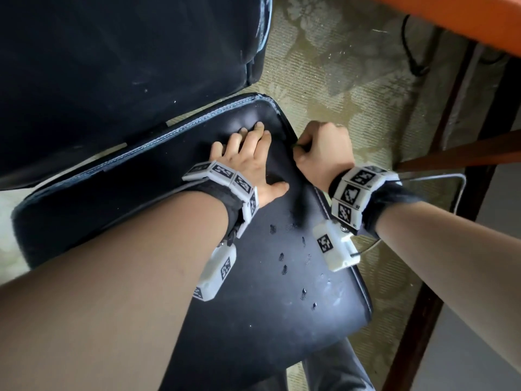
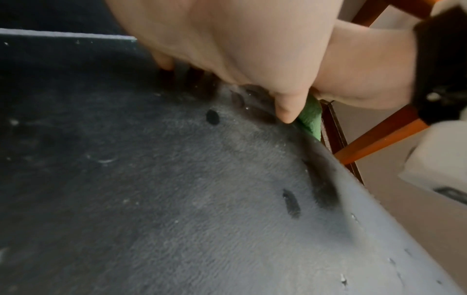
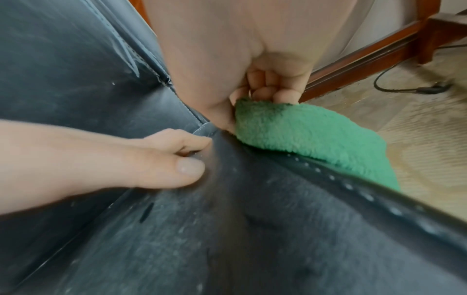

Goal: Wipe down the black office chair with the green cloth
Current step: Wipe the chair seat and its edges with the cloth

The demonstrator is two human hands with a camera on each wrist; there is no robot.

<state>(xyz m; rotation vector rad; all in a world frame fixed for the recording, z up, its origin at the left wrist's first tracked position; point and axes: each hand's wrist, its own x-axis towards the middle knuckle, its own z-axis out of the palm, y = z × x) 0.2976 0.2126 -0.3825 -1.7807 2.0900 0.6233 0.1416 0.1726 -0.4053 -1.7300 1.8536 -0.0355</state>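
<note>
The black office chair's seat (image 1: 253,277) is dusty, with small dark tears; its backrest (image 1: 112,66) fills the upper left. My left hand (image 1: 248,153) lies flat on the seat near its far right corner, fingers spread and pressing the leather. My right hand (image 1: 324,148) grips the green cloth (image 3: 303,135) in a fist against the seat's right side edge. In the head view the cloth is almost hidden under that hand; the right wrist view shows it bunched and hanging below the seat rim (image 3: 353,189). The left wrist view shows a strip of the cloth (image 2: 312,117) beside my thumb.
A patterned beige carpet (image 1: 338,80) lies under the chair. An orange-brown wooden table (image 1: 465,21) with dark legs stands at the right, close to my right arm. A black cable (image 3: 409,87) runs across the floor by the table leg.
</note>
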